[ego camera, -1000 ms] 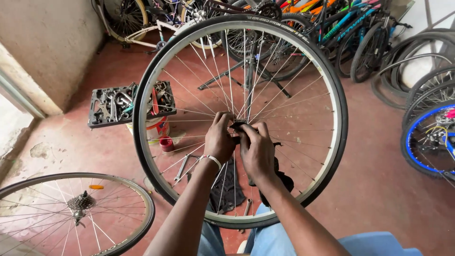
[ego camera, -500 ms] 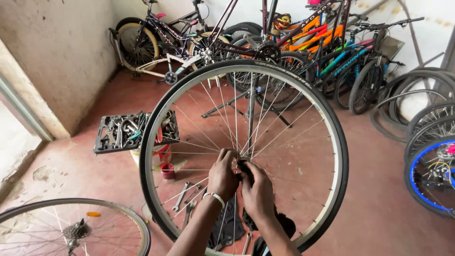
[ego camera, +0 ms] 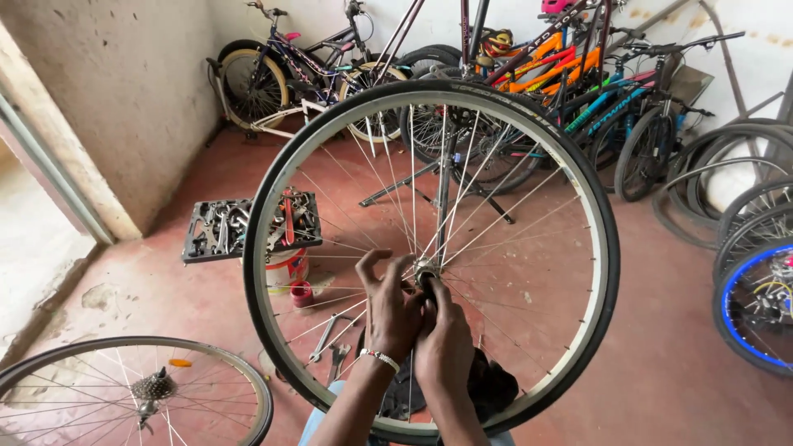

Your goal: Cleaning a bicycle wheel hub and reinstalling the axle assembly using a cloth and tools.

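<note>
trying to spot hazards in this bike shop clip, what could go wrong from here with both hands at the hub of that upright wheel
1. Both the left hand and right hand sit among the spokes at the hub; if the wheel turned, fingers might get pinched.
2. The wheel stands upright with only the hands shown on it, so it could tip.
3. Loose wrenches lie on the floor below; a small part dropped there may be hard to find.

Hub (ego camera: 426,270) mostly hidden behind both hands; second wheel (ego camera: 132,396) cut by bottom edge (tools in tray (ego camera: 248,227) too small to identify).
</note>
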